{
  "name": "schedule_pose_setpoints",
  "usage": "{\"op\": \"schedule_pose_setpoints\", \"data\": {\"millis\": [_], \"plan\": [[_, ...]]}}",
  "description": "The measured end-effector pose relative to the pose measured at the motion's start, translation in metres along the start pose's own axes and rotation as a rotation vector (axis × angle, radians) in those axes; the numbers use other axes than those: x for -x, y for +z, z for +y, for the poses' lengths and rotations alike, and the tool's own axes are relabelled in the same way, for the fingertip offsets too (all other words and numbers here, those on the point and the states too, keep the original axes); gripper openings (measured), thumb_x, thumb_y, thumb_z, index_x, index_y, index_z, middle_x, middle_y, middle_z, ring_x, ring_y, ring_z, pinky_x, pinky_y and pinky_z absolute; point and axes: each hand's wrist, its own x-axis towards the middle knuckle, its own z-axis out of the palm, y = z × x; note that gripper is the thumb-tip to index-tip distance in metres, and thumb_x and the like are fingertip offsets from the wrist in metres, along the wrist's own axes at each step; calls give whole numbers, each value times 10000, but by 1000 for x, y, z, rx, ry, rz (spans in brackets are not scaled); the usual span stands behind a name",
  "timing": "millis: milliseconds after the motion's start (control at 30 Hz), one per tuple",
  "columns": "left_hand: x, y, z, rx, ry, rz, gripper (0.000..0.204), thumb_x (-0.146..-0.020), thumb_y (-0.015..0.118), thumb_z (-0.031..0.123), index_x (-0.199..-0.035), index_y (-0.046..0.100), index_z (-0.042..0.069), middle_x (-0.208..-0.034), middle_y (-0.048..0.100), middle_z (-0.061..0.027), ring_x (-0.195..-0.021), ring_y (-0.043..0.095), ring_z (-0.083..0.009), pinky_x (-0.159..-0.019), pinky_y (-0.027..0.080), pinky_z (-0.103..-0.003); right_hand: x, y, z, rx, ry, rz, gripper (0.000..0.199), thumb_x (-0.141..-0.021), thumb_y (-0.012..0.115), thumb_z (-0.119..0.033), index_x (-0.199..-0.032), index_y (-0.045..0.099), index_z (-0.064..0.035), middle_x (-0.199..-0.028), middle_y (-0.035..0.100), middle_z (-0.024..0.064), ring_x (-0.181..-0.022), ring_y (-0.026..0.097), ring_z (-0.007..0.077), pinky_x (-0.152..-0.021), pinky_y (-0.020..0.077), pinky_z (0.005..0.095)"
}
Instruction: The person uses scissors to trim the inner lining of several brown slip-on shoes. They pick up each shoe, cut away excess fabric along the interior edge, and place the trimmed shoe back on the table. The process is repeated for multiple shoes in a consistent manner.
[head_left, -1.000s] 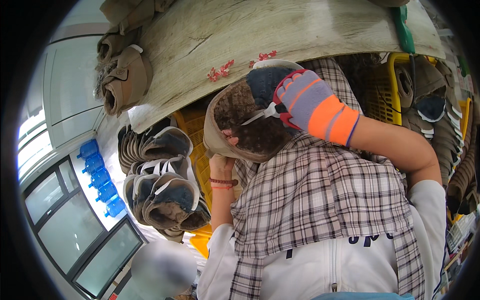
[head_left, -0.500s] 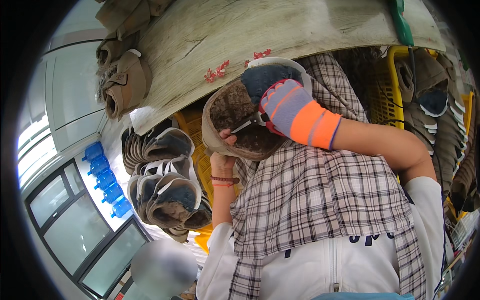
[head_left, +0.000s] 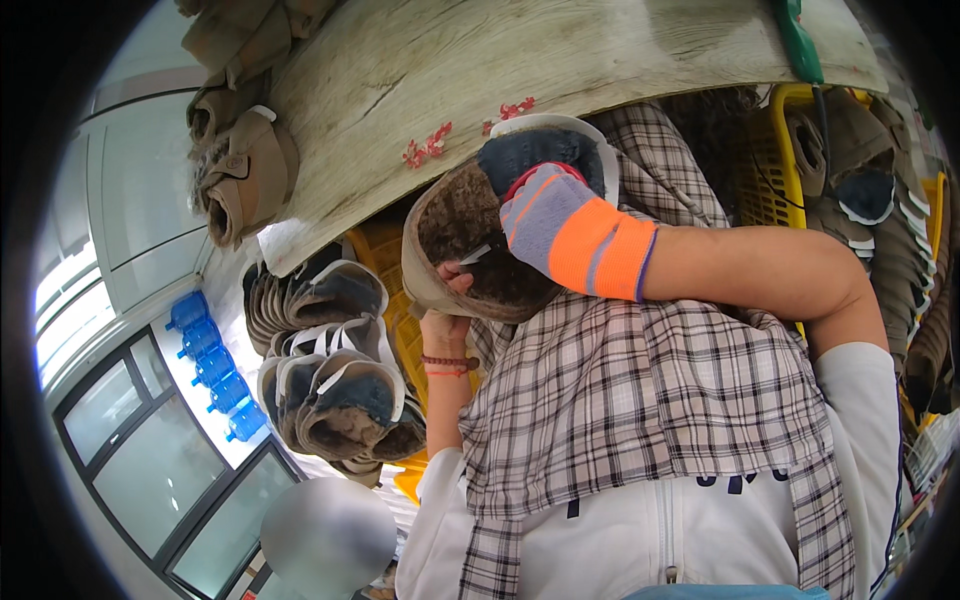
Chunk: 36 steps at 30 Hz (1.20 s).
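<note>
Over my lap lies a tan shoe upper (head_left: 425, 275) with brown fleecy lining, a dark blue heel patch and a white rim at the far end. My left hand (head_left: 447, 322), bare with a beaded bracelet at the wrist, grips its near left edge, fingertips over the fleece inside. In a grey and orange glove, my right hand (head_left: 565, 225) is closed around red-handled scissors (head_left: 478, 254). Their blade tips point left into the upper, close to my left fingertips. The glove hides the pivot and most of the handles.
A pale wooden table (head_left: 500, 60) spans the far side, with red scraps (head_left: 428, 147) near its edge. Stacked uppers (head_left: 345, 395) stand at the left by a yellow basket (head_left: 395, 330). Another yellow basket (head_left: 785, 150) with uppers is at the right, below a green-handled tool (head_left: 800, 45).
My right hand has shifted a little left over the upper, so less of the scissors shows. My left hand keeps its hold in nearly the same spot.
</note>
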Motion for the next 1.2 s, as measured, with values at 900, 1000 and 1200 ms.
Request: {"op": "schedule_pose_setpoints", "data": {"millis": [900, 1000, 1200], "plan": [[-3, 48, 217, -1608, 1571, 1182, 243, -753, 716, 153, -918, 628, -3, -1223, 489, -179, -1153, 443, -343, -939, 380, -361, 95, 10, 59, -282, 579, 219, 380, -593, 788, -307, -848, 626, -76, -803, 640, 99, -753, 608, 292, -660, 486, 372], [-9, 9, 268, -1917, 1404, 863, 209, -760, 706, 148, -900, 623, 17, -1275, 496, -179, -1148, 441, -402, -963, 360, -413, 86, 5, 60, -345, 555, 246, 393, -594, 797, -309, -856, 632, -68, -810, 646, 108, -748, 611, 297, -652, 490, 371], [25, 46, 308, -648, 1405, 605, 264, -844, 653, 159, -1032, 595, -16, -1224, 570, -141, -1039, 552, -295, -887, 436, -354, 90, -5, 61, -413, 595, 332, 402, -609, 812, -273, -847, 583, -44, -795, 613, 122, -748, 582, 330, -648, 472, 389]]}}
